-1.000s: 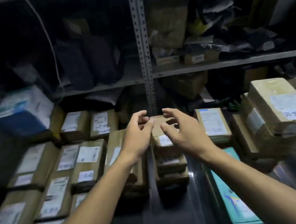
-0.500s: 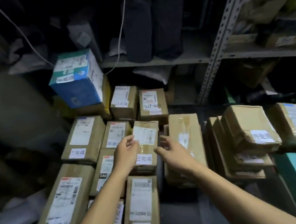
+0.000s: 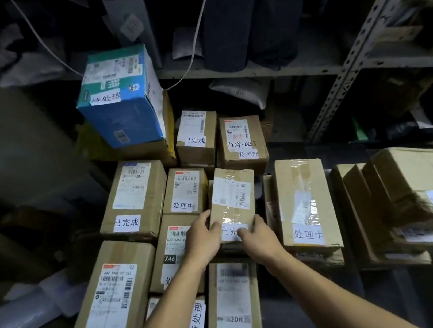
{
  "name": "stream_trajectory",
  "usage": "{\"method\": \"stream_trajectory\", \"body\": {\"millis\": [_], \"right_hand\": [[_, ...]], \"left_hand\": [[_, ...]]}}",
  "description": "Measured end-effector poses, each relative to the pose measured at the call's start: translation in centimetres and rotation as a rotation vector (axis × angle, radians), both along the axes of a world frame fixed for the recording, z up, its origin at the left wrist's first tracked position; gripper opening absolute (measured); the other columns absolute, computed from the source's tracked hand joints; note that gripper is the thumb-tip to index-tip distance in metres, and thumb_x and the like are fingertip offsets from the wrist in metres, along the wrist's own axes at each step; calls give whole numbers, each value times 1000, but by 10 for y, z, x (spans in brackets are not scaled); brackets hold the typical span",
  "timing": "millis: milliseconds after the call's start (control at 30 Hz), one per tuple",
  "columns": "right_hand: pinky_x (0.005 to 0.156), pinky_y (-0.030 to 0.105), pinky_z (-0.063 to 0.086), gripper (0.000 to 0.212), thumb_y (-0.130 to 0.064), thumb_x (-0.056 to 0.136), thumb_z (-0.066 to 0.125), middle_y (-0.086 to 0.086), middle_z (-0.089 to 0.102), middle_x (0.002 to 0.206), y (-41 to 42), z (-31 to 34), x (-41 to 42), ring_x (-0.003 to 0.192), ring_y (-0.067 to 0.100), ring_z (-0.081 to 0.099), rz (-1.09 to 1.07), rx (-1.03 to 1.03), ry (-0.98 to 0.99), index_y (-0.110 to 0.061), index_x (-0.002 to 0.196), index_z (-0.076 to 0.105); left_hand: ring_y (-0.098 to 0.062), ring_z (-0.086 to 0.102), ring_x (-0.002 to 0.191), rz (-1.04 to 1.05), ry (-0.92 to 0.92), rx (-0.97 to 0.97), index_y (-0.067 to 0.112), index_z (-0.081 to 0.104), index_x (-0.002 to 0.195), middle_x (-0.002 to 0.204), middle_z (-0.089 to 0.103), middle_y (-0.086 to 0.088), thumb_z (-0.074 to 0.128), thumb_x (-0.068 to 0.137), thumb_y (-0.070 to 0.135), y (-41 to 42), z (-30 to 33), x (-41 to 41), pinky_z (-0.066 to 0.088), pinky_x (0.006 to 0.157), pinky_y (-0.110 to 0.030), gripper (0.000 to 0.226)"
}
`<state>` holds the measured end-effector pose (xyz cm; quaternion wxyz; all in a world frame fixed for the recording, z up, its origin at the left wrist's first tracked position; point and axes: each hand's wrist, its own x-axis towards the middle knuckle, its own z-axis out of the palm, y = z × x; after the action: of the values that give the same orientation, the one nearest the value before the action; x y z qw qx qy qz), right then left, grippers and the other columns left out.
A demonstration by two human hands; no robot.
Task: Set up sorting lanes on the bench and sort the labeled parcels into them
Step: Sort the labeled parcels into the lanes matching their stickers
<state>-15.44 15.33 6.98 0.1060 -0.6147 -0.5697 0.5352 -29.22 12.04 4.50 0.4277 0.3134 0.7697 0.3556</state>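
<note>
Several labeled cardboard parcels cover the dark bench. Both my hands hold one small taped parcel (image 3: pixel 232 198) in the middle. My left hand (image 3: pixel 203 238) grips its near left edge. My right hand (image 3: pixel 257 235) grips its near right corner, the thumb lying across its white label. A tall parcel (image 3: pixel 304 201) stands just to the right. Under my forearms lie a long parcel (image 3: pixel 233 310) and a flat parcel (image 3: pixel 175 243). A large parcel (image 3: pixel 114 297) lies at the near left.
A blue box (image 3: pixel 121 99) sits tilted on a brown box at the back left. More parcels (image 3: pixel 410 191) are stacked at the right. A grey metal shelf (image 3: pixel 293 68) with dark bags runs behind, its perforated upright (image 3: pixel 355 44) slanting. White cables (image 3: pixel 191 44) hang down.
The view swung left from the middle stack to the left group of parcels. My hands left the middle stack, reached forward and closed on the small taped parcel.
</note>
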Motion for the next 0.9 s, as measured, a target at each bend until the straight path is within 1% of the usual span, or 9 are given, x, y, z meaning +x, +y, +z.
{"method": "stream_trajectory", "body": {"millis": [100, 200, 267, 333, 433, 567, 633, 767, 900], "right_hand": [[89, 24, 45, 46, -21, 96, 54, 1, 61, 132, -3, 11, -1, 103, 8, 58, -16, 89, 95, -17, 140, 42], [86, 19, 48, 51, -34, 95, 55, -12, 64, 123, -7, 25, 3, 102, -3, 62, 23, 145, 238, -34, 142, 36], [93, 28, 52, 51, -44, 91, 55, -20, 65, 113, -7, 35, 9, 101, -4, 65, 18, 133, 337, -49, 137, 32], [98, 40, 53, 49, -48, 88, 59, -17, 68, 114, -7, 45, 16, 105, 3, 67, -6, 128, 431, -56, 130, 35], [94, 44, 56, 50, -47, 83, 67, -4, 71, 116, -7, 61, 38, 106, 14, 69, -55, 115, 549, -55, 127, 44], [96, 44, 55, 52, -47, 85, 69, -1, 68, 123, -7, 78, 89, 114, 16, 66, -85, 122, 564, -54, 131, 45], [93, 44, 56, 54, -51, 83, 69, -4, 69, 123, -10, 84, 120, 114, 14, 65, -96, 137, 549, -52, 132, 46], [64, 33, 60, 46, -42, 83, 72, -3, 75, 109, -17, 93, 182, 97, 15, 73, -200, 127, 626, -42, 126, 55], [74, 26, 58, 37, -36, 89, 71, -6, 76, 106, -16, 101, 228, 99, 10, 72, -253, 173, 613, -40, 124, 56]], "left_hand": [[-13, 64, 100, 107, -3, 61, 24, 57, 127, 112, 67, 5, 58, 92, 12, -7, 11, -4, 52, 85, -31, 37], [-6, 63, 99, 191, -35, 180, 27, 57, 117, 110, 67, 5, 59, 90, 7, -16, 33, -10, 51, 87, -29, 33], [-2, 61, 100, 203, -69, 248, 27, 55, 115, 112, 66, 4, 60, 90, 7, -20, 51, -10, 51, 88, -27, 33], [-5, 61, 105, 194, -84, 301, 28, 54, 119, 115, 65, 4, 62, 91, 11, -24, 69, -4, 51, 92, -29, 33], [-11, 63, 108, 172, -105, 355, 31, 54, 121, 116, 65, 4, 63, 92, 16, -26, 94, 13, 53, 94, -36, 33], [-15, 65, 106, 122, -115, 393, 27, 57, 123, 115, 67, 2, 59, 95, 26, -24, 117, 49, 54, 93, -44, 28], [-11, 63, 107, 102, -88, 416, 29, 56, 120, 115, 65, 6, 58, 95, 29, -21, 125, 70, 53, 92, -40, 25], [-1, 55, 108, 48, -43, 431, 34, 53, 119, 116, 58, 15, 58, 94, 36, -14, 138, 115, 48, 88, -30, 25], [0, 54, 108, 5, -24, 434, 36, 52, 120, 117, 56, 14, 57, 95, 37, -12, 147, 149, 47, 89, -30, 25]]}}
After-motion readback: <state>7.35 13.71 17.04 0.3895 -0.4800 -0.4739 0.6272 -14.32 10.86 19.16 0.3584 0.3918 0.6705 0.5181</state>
